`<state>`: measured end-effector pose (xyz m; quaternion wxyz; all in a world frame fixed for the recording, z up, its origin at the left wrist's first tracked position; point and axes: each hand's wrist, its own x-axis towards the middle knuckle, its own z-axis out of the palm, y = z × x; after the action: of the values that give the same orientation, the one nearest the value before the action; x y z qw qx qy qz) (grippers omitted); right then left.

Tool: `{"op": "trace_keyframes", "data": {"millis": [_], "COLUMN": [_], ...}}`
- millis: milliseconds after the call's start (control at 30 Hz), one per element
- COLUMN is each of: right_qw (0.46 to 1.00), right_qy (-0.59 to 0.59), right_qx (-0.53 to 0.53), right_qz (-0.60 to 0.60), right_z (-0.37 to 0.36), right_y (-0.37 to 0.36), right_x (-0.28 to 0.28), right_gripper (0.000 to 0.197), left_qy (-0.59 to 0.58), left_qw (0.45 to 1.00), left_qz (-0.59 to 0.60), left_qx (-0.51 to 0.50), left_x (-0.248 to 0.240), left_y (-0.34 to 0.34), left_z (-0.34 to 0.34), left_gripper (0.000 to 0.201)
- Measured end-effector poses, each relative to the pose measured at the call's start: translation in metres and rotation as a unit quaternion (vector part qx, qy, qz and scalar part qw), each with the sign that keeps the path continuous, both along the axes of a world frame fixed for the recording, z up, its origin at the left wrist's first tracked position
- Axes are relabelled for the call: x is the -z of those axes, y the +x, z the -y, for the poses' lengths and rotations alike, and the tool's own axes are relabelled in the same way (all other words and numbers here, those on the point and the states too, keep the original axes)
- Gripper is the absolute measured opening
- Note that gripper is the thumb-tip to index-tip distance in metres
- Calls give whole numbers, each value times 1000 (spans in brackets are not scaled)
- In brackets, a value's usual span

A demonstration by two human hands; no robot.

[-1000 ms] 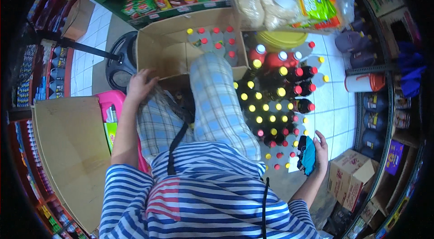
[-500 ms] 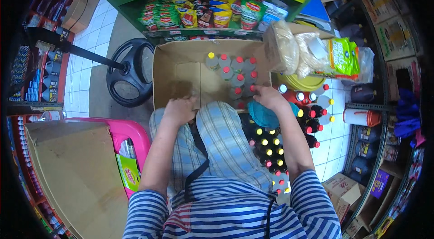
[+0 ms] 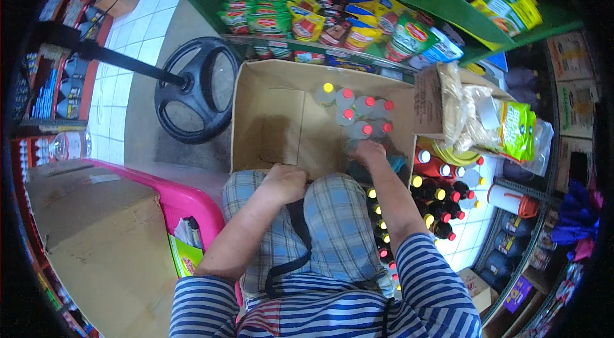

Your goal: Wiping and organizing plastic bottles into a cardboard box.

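Note:
In front of my knees stands an open cardboard box point(image 3: 268, 146). Several clear bottles with red caps and one yellow-capped bottle point(image 3: 325, 95) stand in its right half. My right hand point(image 3: 369, 151) reaches down among the nearest bottles, its fingers curled, with a teal cloth point(image 3: 390, 165) bunched in and under it. Whether it also touches a bottle is hidden. My left hand point(image 3: 286, 182) lies curled at the box's near edge, above my knees; its fingertips are hidden.
Several dark bottles point(image 3: 440, 194) with red and yellow caps stand right of the box. A smaller carton of packets point(image 3: 473, 111) adjoins its right side. Green shelves of pouches point(image 3: 307, 21) rise behind. A black wheel-shaped base point(image 3: 195, 88) and a pink chair point(image 3: 198, 200) are left.
My right hand has moved into the box with the teal cloth, over the near bottles. My left hand has drawn back toward my knees and curled. The whole view has shifted.

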<state>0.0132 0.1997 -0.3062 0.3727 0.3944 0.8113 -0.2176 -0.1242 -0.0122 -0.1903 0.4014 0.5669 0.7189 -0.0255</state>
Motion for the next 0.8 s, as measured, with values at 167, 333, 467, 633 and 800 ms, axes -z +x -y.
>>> {"op": "trace_keyframes", "data": {"millis": [167,333,467,633,800], "right_qw": [998,975,914,855,806], "right_qy": [41,98,52,-93,-204], "right_qx": [-34,-162,-226,-250,-81], "right_qz": [-14,-118,-332,-445,-550], "right_z": [3,8,-1,20,43], "right_y": [1,-21,-30,-41,-37], "right_x": [28,-79,-195,-320,-355], "right_gripper": [37,36,34,43,34], "left_qy": [27,97,257,410,445], "left_qw": [998,972,937,874,772], "left_qz": [23,-66,24,140,338], "left_qx": [-53,-204,-236,-221,-305], "left_x": [-9,-16,-25,-68,-98], "left_y": [-3,-14,-23,-19,-1], "left_z": [-3,-10,-13,-12,-1], "left_gripper": [27,51,77,91,80]}}
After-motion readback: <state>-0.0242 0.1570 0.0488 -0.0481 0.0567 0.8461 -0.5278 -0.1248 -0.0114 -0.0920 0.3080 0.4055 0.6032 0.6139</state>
